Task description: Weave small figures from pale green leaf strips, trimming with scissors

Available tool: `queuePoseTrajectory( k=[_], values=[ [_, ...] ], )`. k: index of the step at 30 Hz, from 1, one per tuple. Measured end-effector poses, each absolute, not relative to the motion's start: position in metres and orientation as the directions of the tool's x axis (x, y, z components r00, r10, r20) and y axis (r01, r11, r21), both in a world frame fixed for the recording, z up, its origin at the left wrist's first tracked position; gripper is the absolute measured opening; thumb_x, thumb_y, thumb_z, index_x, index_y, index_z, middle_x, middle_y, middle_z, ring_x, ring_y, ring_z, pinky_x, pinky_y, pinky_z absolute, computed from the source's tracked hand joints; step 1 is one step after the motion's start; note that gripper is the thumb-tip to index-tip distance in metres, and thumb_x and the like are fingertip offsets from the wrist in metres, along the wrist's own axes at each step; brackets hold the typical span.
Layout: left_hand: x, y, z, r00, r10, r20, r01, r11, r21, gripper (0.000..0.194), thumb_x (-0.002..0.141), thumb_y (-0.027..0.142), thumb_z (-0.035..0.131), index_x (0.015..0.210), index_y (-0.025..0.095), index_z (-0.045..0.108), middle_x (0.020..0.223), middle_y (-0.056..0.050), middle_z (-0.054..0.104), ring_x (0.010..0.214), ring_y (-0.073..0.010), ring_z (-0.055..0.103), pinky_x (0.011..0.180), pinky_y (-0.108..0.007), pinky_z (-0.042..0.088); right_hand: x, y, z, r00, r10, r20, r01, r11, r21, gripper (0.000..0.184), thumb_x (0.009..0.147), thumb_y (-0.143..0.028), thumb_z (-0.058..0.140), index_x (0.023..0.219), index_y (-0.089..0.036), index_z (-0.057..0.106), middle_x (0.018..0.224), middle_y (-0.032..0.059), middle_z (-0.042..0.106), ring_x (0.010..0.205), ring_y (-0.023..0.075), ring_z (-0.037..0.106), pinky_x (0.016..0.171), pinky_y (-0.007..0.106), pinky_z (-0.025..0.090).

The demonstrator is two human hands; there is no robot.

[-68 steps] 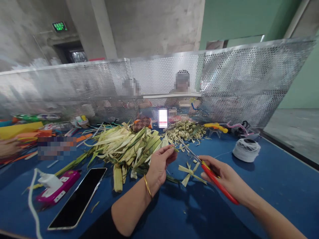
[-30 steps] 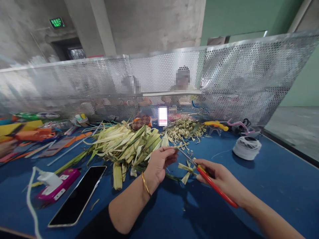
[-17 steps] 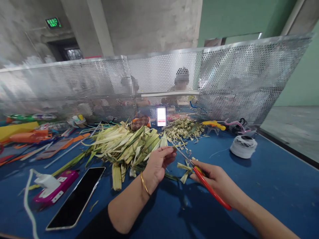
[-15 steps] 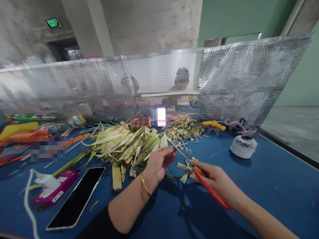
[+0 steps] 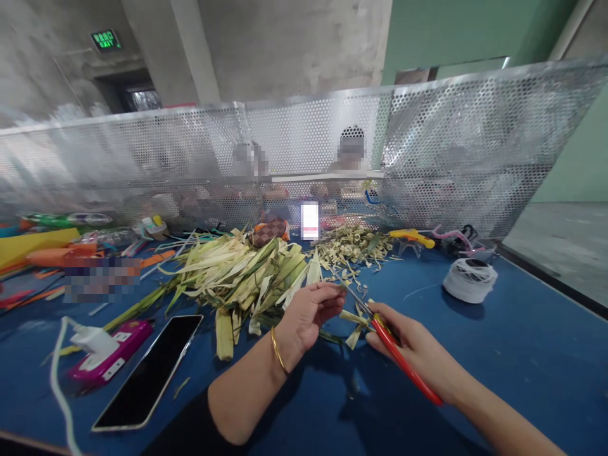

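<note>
My right hand (image 5: 403, 339) is wrapped round long-nose pliers (image 5: 396, 358) with red and yellow handles, their thin metal jaws pointing up and left. The fingertips of my left hand (image 5: 316, 313) are pinched together beside the tip of the jaws. Whatever lies between those fingers is too small to make out. Behind my left hand spreads a heap of pale green and yellow dried leaf strips (image 5: 247, 272). A short knotted piece of leaf (image 5: 354, 329) shows just left of my right hand, partly behind it.
A black-screened phone (image 5: 152, 373) and a purple power strip (image 5: 111, 354) with a white plug lie left. Curled leaf scraps (image 5: 356, 247), a yellow glue gun (image 5: 412, 238) and a white twine roll (image 5: 470, 280) lie beyond my hands. A perforated metal screen (image 5: 304, 133) stands behind; people sit beyond it.
The view has shifted slightly. My left fingers have moved a little to the right and sit closer to the pliers' jaws. My right hand keeps its hold.
</note>
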State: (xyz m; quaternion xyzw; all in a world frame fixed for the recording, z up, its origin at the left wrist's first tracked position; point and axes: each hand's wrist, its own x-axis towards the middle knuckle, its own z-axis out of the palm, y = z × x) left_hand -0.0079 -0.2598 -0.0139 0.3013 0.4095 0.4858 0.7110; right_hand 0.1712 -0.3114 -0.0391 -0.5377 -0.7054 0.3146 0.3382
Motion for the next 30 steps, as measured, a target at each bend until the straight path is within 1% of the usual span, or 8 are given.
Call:
queuePoseTrajectory(
  k=[5, 10, 14, 17, 20, 22, 28, 30],
  values=[
    [-0.007, -0.259, -0.016, 0.199, 0.935, -0.293, -0.449, 0.353, 0.821, 0.008, 0.071, 0.005, 0.064, 0.069, 0.012, 0.066, 0.069, -0.004, 0.068, 0.056, -0.0086, 0.06, 0.055, -0.016, 0.051, 0.171, -0.31, -0.042, -0.18, 0.972, 0.15, 0.51, 0.223, -0.831, 0.033, 0.076, -0.048, 0.062, 0.092, -0.02, 0.068, 0.07, 0.0001, 0.064, 0.068, 0.0176, 0.058, 0.06, 0.024, 0.047],
    [-0.008, -0.258, -0.017, 0.199, 0.94, -0.278, -0.43, 0.339, 0.837, 0.007, 0.066, 0.008, 0.071, 0.068, 0.012, 0.067, 0.069, -0.004, 0.068, 0.057, -0.0086, 0.061, 0.058, -0.017, 0.052, 0.169, -0.308, -0.044, -0.124, 0.975, 0.183, 0.449, 0.22, -0.866, 0.036, 0.073, -0.051, 0.065, 0.089, -0.019, 0.066, 0.068, -0.0008, 0.061, 0.063, 0.0156, 0.054, 0.057, 0.024, 0.045],
    [-0.004, -0.264, -0.016, 0.2, 0.966, -0.166, -0.334, 0.227, 0.915, 0.014, 0.058, 0.013, 0.079, 0.065, 0.012, 0.067, 0.062, -0.003, 0.067, 0.054, -0.0107, 0.061, 0.057, -0.02, 0.051, 0.169, -0.307, -0.037, 0.049, 0.989, 0.138, 0.205, 0.126, -0.971, 0.056, 0.063, -0.058, 0.071, 0.101, -0.019, 0.058, 0.06, -0.0036, 0.053, 0.047, 0.0123, 0.047, 0.046, 0.025, 0.041],
    [0.001, -0.272, -0.016, 0.249, 0.965, -0.084, -0.208, 0.138, 0.968, 0.013, 0.057, 0.017, 0.08, 0.063, 0.013, 0.069, 0.056, -0.002, 0.064, 0.052, -0.0112, 0.06, 0.056, -0.021, 0.05, 0.169, -0.307, -0.03, 0.111, 0.989, 0.095, 0.015, 0.094, -0.995, 0.067, 0.056, -0.057, 0.077, 0.107, -0.02, 0.053, 0.068, -0.0009, 0.059, 0.046, 0.0125, 0.05, 0.045, 0.027, 0.043],
    [0.006, -0.279, -0.017, 0.304, 0.951, -0.051, -0.127, 0.094, 0.987, 0.006, 0.06, 0.015, 0.076, 0.063, 0.014, 0.071, 0.054, -0.002, 0.063, 0.052, -0.011, 0.059, 0.057, -0.021, 0.048, 0.168, -0.309, -0.028, 0.081, 0.995, 0.052, -0.05, 0.057, -0.997, 0.07, 0.051, -0.053, 0.081, 0.105, -0.02, 0.051, 0.077, 0.0022, 0.063, 0.049, 0.0133, 0.054, 0.047, 0.028, 0.046],
    [0.008, -0.281, -0.02, 0.314, 0.949, -0.024, -0.093, 0.056, 0.994, 0.003, 0.062, 0.012, 0.072, 0.064, 0.015, 0.072, 0.056, -0.002, 0.064, 0.053, -0.0107, 0.058, 0.058, -0.021, 0.048, 0.167, -0.309, -0.031, 0.03, 0.999, 0.027, -0.064, 0.029, -0.998, 0.07, 0.05, -0.048, 0.084, 0.104, -0.021, 0.051, 0.076, 0.0007, 0.062, 0.049, 0.0126, 0.054, 0.046, 0.026, 0.045],
    [0.011, -0.283, -0.024, 0.254, 0.967, 0.027, -0.016, -0.023, 1.0, 0.007, 0.065, 0.013, 0.068, 0.065, 0.016, 0.074, 0.058, -0.002, 0.065, 0.054, -0.0119, 0.057, 0.057, -0.022, 0.046, 0.162, -0.308, -0.037, -0.037, 0.999, 0.014, -0.05, 0.012, -0.999, 0.064, 0.052, -0.047, 0.083, 0.101, -0.021, 0.051, 0.073, -0.0019, 0.062, 0.05, 0.0124, 0.056, 0.045, 0.025, 0.045],
    [0.011, -0.283, -0.024, 0.234, 0.971, 0.042, -0.001, -0.043, 0.999, 0.009, 0.064, 0.013, 0.069, 0.071, 0.017, 0.074, 0.06, -0.002, 0.067, 0.056, -0.0129, 0.058, 0.058, -0.022, 0.046, 0.159, -0.309, -0.037, -0.042, 0.999, 0.005, -0.061, 0.002, -0.998, 0.064, 0.051, -0.047, 0.083, 0.1, -0.021, 0.051, 0.071, -0.0033, 0.061, 0.049, 0.0123, 0.056, 0.045, 0.025, 0.044]
  ],
)
